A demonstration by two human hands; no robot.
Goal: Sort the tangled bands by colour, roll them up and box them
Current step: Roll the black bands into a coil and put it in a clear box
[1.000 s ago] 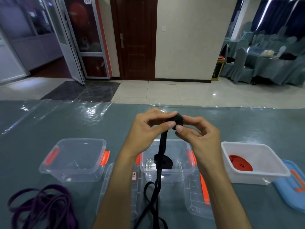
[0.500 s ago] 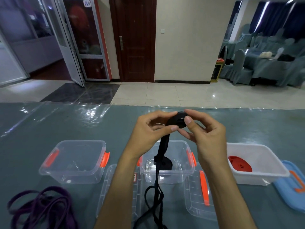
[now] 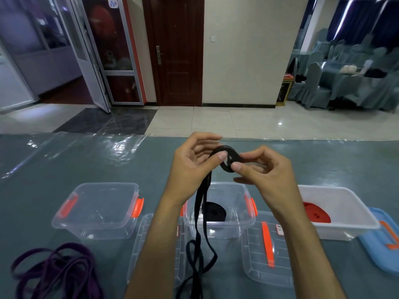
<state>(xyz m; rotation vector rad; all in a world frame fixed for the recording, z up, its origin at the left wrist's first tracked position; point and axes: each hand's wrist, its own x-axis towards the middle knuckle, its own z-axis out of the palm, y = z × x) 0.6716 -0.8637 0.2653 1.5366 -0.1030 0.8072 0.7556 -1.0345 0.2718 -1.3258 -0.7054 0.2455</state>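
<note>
Both hands hold a black band (image 3: 226,157) above the table, its upper end wound into a small coil. My left hand (image 3: 192,167) pinches the coil's left side with thumb and fingers. My right hand (image 3: 262,169) grips its right side. The band's loose tail hangs down past the middle clear box (image 3: 218,224), which holds one rolled black band (image 3: 214,212). A rolled red band (image 3: 316,213) lies in the white box (image 3: 345,212) on the right. The left clear box (image 3: 97,210) looks empty. Tangled purple bands (image 3: 54,272) lie at the front left.
Two clear lids (image 3: 265,253) with orange strips lie flat in front of the middle box. A blue lid (image 3: 384,244) rests at the right edge. The table has a grey-green cloth under a clear plastic sheet. Beyond it are a tiled floor, a door and covered chairs.
The coil has grown and turned flatter toward me as both hands rotated it. My hands sit slightly higher and further apart; the hanging tail has shifted a little.
</note>
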